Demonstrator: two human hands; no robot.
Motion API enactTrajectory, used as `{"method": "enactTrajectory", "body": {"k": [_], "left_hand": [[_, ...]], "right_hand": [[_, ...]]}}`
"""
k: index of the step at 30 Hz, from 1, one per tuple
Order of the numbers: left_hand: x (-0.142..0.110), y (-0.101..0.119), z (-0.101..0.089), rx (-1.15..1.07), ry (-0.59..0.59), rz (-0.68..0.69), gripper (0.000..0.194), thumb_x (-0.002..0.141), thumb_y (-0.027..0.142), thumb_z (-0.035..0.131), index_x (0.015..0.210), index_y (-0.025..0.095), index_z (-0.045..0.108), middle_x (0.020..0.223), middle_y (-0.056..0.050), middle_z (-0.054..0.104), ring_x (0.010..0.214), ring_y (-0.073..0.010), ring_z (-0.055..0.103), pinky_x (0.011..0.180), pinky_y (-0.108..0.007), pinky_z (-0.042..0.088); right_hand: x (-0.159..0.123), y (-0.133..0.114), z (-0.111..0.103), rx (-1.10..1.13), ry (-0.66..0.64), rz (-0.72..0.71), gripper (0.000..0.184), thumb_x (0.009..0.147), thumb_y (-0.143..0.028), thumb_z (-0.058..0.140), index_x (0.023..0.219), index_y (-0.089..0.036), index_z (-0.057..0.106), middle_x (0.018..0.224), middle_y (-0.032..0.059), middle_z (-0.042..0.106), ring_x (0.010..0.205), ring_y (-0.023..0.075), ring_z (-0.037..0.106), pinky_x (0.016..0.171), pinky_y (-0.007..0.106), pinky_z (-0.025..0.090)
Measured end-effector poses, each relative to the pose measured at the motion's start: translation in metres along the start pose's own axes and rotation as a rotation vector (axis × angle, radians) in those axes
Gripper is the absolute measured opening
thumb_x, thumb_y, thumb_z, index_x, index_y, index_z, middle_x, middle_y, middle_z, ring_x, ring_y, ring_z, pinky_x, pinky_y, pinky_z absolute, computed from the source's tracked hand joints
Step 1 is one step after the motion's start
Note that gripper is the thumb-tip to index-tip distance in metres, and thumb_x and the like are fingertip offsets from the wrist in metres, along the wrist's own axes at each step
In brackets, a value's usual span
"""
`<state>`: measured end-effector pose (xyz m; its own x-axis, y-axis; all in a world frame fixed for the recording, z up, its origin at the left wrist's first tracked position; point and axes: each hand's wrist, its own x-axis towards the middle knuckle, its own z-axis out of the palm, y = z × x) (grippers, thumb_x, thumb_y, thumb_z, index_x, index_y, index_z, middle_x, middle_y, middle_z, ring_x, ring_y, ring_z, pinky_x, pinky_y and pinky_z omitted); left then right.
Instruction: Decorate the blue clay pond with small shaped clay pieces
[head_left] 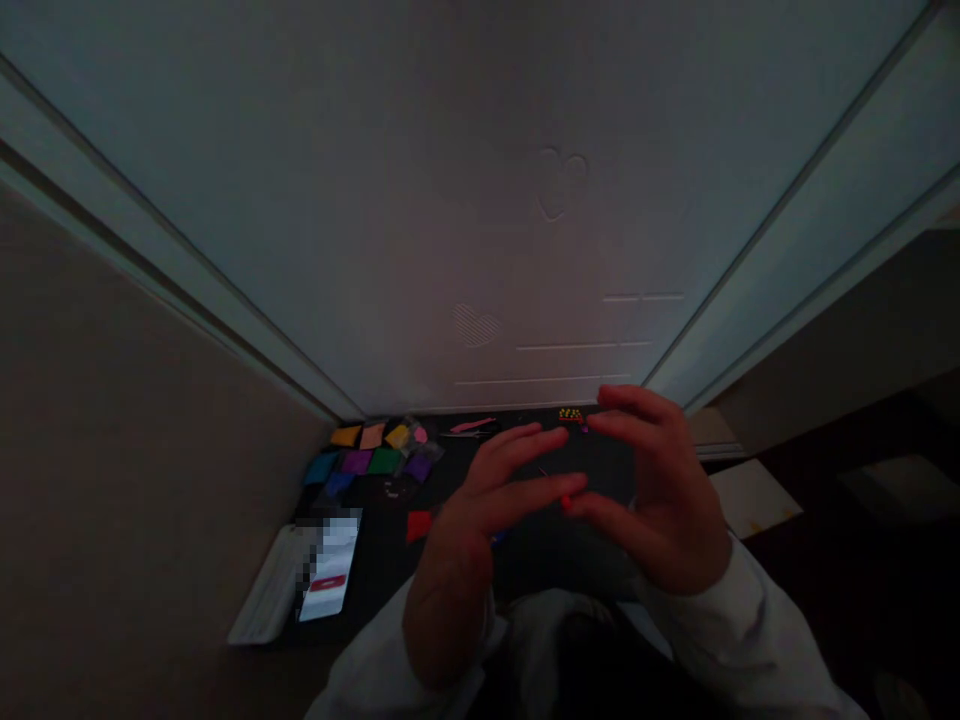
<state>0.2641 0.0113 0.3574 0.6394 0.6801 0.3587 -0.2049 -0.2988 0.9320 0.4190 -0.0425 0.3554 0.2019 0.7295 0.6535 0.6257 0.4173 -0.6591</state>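
Packets (384,460) in orange, pink, yellow, teal, purple, green and blue, bunched at the far left of a dark table (457,480), close to the left wall. Just right of them, near the back panel (480,250) with its raised hearts and lines, a slim pink-and-metal tool (469,430). Farther right along that back edge, a yellow-dotted cluster (570,414), close to the right fingers, with a small purple bit (585,429) below. At near left, a lit phone (330,580) beside a white slab (262,595). Nearer the middle, a red square (418,525), right up against the outline of the left hand (487,505), and a blue bit (499,537) partly hidden behind the wrist. Off to the right, a pale board (754,497). In the way: both hands and white sleeves (757,620), blocking much of the table's near side. Left hand reaching inward, back upward, fingers spread; right hand (671,495) facing it, fingers curved and raised, thumb well apart below. Between the left hand's lowest fingertip and the right thumb tip, above the table, a tiny red piece (566,502); neither grip closed on it alone.
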Motion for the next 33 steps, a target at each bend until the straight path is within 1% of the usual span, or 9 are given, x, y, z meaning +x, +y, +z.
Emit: {"method": "enactTrajectory", "body": {"k": [3,5,7,10,15,20,24,27,33], "left_hand": [[-0.003,-0.001,0.003,0.001,0.045,-0.007,0.054,0.080,0.054,0.021,0.098,0.027,0.064,0.120,-0.004,0.051,0.120,-0.0259,0.031,0.102,-0.042,0.019],[-0.005,0.000,0.002,0.047,0.050,-0.019,0.039,0.082,0.042,0.031,0.098,0.027,0.064,0.120,-0.002,0.051,0.120,-0.0243,0.032,0.102,-0.041,0.020],[-0.007,0.000,0.000,0.116,0.059,-0.036,0.027,0.080,0.028,0.043,0.099,0.028,0.063,0.121,-0.001,0.050,0.119,-0.0228,0.034,0.103,-0.040,0.020],[-0.009,0.000,-0.001,0.189,0.068,-0.045,0.028,0.076,0.017,0.051,0.098,0.029,0.062,0.120,-0.001,0.051,0.117,-0.0217,0.037,0.102,-0.040,0.021],[-0.011,-0.003,-0.002,0.114,0.146,-0.105,0.023,0.073,0.014,0.056,0.088,0.028,0.066,0.109,-0.001,0.057,0.109,-0.0209,0.045,0.097,-0.040,0.030],[-0.007,-0.009,-0.003,-0.299,0.218,-0.266,0.013,0.067,0.011,0.062,0.072,0.022,0.065,0.093,-0.001,0.061,0.096,-0.0174,0.053,0.085,-0.032,0.041],[-0.004,-0.011,-0.002,-0.578,0.252,-0.369,0.010,0.061,0.011,0.067,0.065,0.019,0.062,0.080,0.001,0.060,0.088,-0.0147,0.055,0.079,-0.027,0.042],[-0.004,-0.011,-0.003,-0.623,0.283,-0.398,0.008,0.062,0.013,0.066,0.067,0.019,0.064,0.076,0.001,0.061,0.086,-0.0132,0.055,0.079,-0.026,0.041],[-0.005,-0.016,-0.007,-0.506,0.348,-0.488,0.009,0.071,0.021,0.059,0.075,0.020,0.067,0.081,0.000,0.064,0.080,-0.0109,0.055,0.077,-0.025,0.041]], "right_hand": [[-0.002,0.002,-0.002,0.002,0.017,0.011,0.054,0.059,-0.030,0.072,0.107,-0.026,0.050,0.117,0.0076,0.043,0.108,0.0258,0.042,0.090,0.046,0.037],[-0.003,0.002,-0.001,-0.002,0.006,0.016,0.052,0.060,-0.029,0.071,0.107,-0.026,0.050,0.117,0.0077,0.043,0.109,0.0261,0.042,0.090,0.046,0.037],[-0.003,0.001,0.000,0.001,0.006,0.016,0.050,0.061,-0.029,0.070,0.107,-0.026,0.050,0.117,0.0078,0.043,0.109,0.0261,0.042,0.090,0.047,0.037],[-0.004,0.000,0.002,-0.006,-0.006,0.003,0.049,0.062,-0.027,0.069,0.107,-0.026,0.050,0.116,0.0080,0.044,0.109,0.0260,0.043,0.091,0.047,0.037],[-0.006,-0.001,0.004,0.026,-0.028,0.010,0.046,0.064,-0.023,0.066,0.107,-0.025,0.049,0.117,0.0084,0.043,0.108,0.0253,0.043,0.091,0.047,0.037],[-0.009,0.000,0.003,0.072,0.020,0.063,0.039,0.066,-0.019,0.064,0.104,-0.023,0.052,0.114,0.0086,0.045,0.108,0.0250,0.043,0.091,0.047,0.037],[-0.010,0.003,0.004,0.095,0.043,0.093,0.035,0.068,-0.018,0.061,0.102,-0.023,0.054,0.112,0.0083,0.047,0.106,0.0246,0.044,0.091,0.047,0.037],[-0.009,0.005,0.006,0.126,0.046,0.114,0.034,0.068,-0.016,0.060,0.101,-0.022,0.054,0.113,0.0084,0.047,0.107,0.0242,0.044,0.092,0.047,0.036],[-0.008,0.010,0.008,0.183,0.037,0.139,0.034,0.070,-0.012,0.058,0.102,-0.022,0.054,0.114,0.0083,0.045,0.108,0.0240,0.043,0.093,0.047,0.035]]}}
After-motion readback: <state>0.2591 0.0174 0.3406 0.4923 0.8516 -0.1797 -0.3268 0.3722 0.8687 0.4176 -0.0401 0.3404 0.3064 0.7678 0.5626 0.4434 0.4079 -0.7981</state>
